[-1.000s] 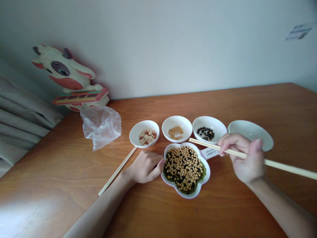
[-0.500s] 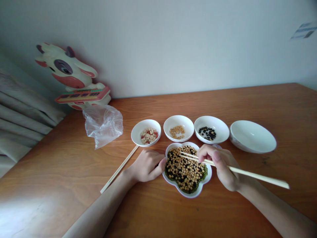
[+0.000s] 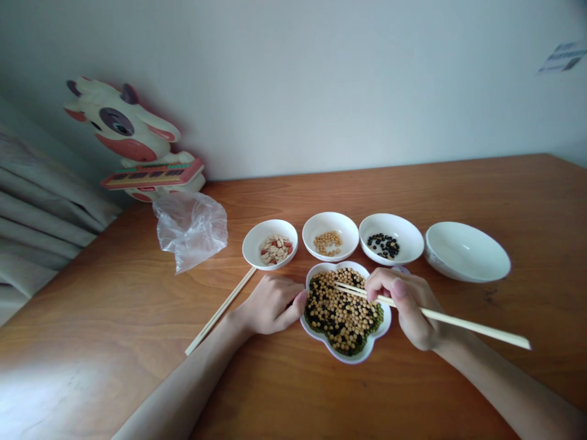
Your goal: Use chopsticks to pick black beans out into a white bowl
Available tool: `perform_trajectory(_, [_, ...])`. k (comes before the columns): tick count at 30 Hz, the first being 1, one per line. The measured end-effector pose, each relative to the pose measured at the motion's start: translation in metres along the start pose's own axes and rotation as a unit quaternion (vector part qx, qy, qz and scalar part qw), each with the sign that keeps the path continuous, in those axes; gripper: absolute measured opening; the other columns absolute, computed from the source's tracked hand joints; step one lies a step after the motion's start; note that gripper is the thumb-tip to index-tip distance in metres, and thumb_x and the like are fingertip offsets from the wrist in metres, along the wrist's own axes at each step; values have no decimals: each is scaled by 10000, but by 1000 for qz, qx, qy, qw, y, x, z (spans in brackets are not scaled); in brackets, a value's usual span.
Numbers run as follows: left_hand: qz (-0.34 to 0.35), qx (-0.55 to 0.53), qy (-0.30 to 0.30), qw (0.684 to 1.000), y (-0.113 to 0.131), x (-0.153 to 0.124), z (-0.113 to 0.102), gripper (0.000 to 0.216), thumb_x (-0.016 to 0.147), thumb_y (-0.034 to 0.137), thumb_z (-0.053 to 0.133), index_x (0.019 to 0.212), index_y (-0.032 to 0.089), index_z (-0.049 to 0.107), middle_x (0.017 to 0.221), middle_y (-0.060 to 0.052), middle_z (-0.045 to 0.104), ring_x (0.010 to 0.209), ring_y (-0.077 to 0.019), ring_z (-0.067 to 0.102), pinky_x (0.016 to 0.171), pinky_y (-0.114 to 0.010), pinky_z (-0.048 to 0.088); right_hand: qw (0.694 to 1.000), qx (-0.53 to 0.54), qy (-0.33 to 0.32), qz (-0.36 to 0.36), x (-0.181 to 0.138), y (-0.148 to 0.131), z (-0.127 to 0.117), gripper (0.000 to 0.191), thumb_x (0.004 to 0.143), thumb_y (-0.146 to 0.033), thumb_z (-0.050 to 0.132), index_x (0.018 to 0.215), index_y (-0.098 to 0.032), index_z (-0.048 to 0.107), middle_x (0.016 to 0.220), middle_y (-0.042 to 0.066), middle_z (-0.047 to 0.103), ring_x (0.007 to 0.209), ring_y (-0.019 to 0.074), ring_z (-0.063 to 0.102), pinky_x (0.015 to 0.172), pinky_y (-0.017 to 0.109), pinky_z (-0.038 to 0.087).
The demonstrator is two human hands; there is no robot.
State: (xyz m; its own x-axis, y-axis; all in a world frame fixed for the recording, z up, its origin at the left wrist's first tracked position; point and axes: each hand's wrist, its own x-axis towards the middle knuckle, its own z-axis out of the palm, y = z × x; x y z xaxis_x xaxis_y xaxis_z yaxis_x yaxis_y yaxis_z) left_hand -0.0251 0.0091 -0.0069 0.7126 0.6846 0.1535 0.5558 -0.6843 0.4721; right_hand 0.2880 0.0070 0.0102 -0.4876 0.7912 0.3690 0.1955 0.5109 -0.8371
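Observation:
A white flower-shaped dish [image 3: 317, 333] holds mixed beans [image 3: 342, 318]: pale yellow ones, black ones and small green ones along the lower edge. My left hand [image 3: 274, 305] rests on the table at its left side, fingers curled and thumb against the rim, gripping it. My right hand [image 3: 408, 305] is closed around a pair of wooden chopsticks [image 3: 463, 321] over the dish's right side. Their tips are close together among the beans in the upper part. Whether a bean sits between the tips is too small to tell.
Behind the dish stand white bowls with pale seeds and reddish pieces [image 3: 276, 249], yellow beans [image 3: 328, 243] and black beans [image 3: 383, 245], then a larger bowl [image 3: 468, 253]. Other chopsticks [image 3: 221, 310], a clear plastic bag [image 3: 192, 229] and a cow toy keyboard [image 3: 151, 177] lie left.
The chopstick tips have shifted slightly right and drawn closer together. My left hand stays at the dish, and the bowls stand where they were.

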Motion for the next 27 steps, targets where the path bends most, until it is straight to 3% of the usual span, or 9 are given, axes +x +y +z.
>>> perform_trajectory(5, [3,-3,-2,1000,0,-1,0,400,1106,328,302,760,192,449,710,-28,606,604,-142,494,629,-302,321,999,-21,-28,13,0,-4,0,565,1102,-592,243,883,-220,609,800,39,616,699,196,557,662,353,414])
perform_trajectory(27, [12,-5,5,1000,-1,0,0,398,1104,323,303,757,199,454,703,-22,596,598,-143,492,621,-313,327,992,-80,-53,-86,3,0,-1,421,1123,-429,292,924,-218,596,846,50,655,801,221,620,782,386,444])
